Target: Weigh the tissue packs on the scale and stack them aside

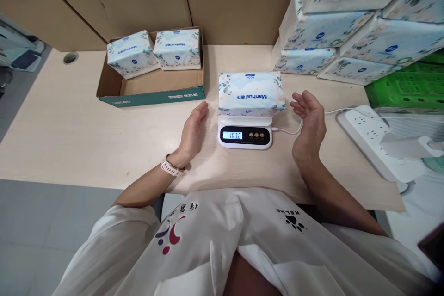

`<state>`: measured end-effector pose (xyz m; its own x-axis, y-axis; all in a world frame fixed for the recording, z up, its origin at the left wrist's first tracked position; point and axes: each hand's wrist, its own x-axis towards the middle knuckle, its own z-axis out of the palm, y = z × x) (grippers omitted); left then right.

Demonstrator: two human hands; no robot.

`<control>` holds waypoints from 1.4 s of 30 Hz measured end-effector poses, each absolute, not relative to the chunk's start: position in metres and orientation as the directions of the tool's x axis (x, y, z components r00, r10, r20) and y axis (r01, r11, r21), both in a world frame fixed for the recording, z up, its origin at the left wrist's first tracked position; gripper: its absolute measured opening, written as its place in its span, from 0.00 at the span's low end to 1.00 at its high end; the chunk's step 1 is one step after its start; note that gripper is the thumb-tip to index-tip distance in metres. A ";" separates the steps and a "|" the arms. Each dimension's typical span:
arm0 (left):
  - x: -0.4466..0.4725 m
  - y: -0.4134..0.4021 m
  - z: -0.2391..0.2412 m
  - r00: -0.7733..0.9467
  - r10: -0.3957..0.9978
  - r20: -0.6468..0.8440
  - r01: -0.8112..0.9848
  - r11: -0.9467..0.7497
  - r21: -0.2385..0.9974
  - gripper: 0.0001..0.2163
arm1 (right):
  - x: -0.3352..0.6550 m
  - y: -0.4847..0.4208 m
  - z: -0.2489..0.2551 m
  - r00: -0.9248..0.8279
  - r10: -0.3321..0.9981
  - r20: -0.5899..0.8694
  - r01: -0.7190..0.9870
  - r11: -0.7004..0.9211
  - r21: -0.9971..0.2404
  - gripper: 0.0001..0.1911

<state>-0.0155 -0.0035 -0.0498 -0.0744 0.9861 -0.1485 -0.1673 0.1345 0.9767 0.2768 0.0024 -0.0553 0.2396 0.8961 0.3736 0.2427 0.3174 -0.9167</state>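
Observation:
A pack of tissues (pixel 250 92) in floral wrapping lies on a white digital kitchen scale (pixel 245 144), whose lit display reads 103.2 or 1032; the decimal mark is hard to make out. My left hand (pixel 194 130) is held on edge over the table, left of the scale, its fingers stretched out and touching nothing. To the right of the scale my right hand (pixel 309 122) is raised, palm inward, fingers loosely extended, apart from the pack. Neither hand holds anything.
A green-and-brown cardboard box (pixel 156 95) with two tissue packs (pixel 177 50) stands left. Stacked tissue packs (pixel 308 32) rise at back right beside a green crate (pixel 402 90). A power strip (pixel 378 141) and white cable (pixel 289 132) lie right. Cardboard (pixel 243 4) lines the table's back.

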 end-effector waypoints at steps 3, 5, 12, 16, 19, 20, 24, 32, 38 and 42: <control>-0.015 -0.004 -0.050 -0.076 0.986 -0.147 -0.166 0.133 0.977 0.30 | 0.277 0.003 -0.055 0.240 0.905 0.353 0.281 0.283 -0.917 0.35; -0.015 -0.004 -0.049 -0.079 0.986 -0.144 -0.165 0.129 0.978 0.31 | 0.277 0.003 -0.054 0.233 0.910 0.344 0.278 0.276 -0.920 0.36; -0.015 -0.003 -0.049 -0.086 0.984 -0.155 -0.181 0.138 0.974 0.30 | 0.274 0.003 -0.055 0.238 0.908 0.346 0.290 0.273 -0.917 0.36; -0.016 -0.002 -0.051 -0.085 0.986 -0.140 -0.188 0.122 0.975 0.32 | 0.275 0.003 -0.057 0.223 0.908 0.355 0.281 0.289 -0.915 0.34; -0.016 -0.001 -0.053 -0.084 0.987 -0.135 -0.190 0.118 0.975 0.31 | 0.275 0.000 -0.055 0.205 0.917 0.343 0.300 0.275 -0.913 0.34; -0.016 -0.001 -0.053 -0.083 0.987 -0.137 -0.189 0.120 0.975 0.31 | 0.275 0.000 -0.054 0.196 0.920 0.339 0.307 0.271 -0.912 0.34; -0.014 -0.004 -0.051 -0.043 0.990 -0.133 -0.169 0.124 0.978 0.32 | 0.277 -0.003 -0.052 0.125 0.940 0.317 0.337 0.260 -0.905 0.36; -0.011 -0.008 -0.037 0.173 0.982 -0.079 -0.141 0.104 0.984 0.36 | 0.281 -0.001 -0.062 0.019 0.974 0.225 0.395 0.199 -0.897 0.38; -0.009 -0.005 -0.033 0.204 0.977 -0.060 -0.141 0.090 0.986 0.37 | 0.280 0.001 -0.065 -0.033 0.967 0.252 0.429 0.241 -0.871 0.39; -0.005 -0.005 -0.031 0.219 0.975 -0.044 -0.136 0.075 0.988 0.38 | 0.279 0.002 -0.063 -0.048 0.969 0.242 0.444 0.237 -0.864 0.41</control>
<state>-0.0051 -0.0051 -0.0312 0.2194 0.9746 -0.0441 -0.1363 0.0753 0.9878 0.2786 0.0022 -0.0629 -0.0481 0.9692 0.2416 0.4438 0.2374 -0.8641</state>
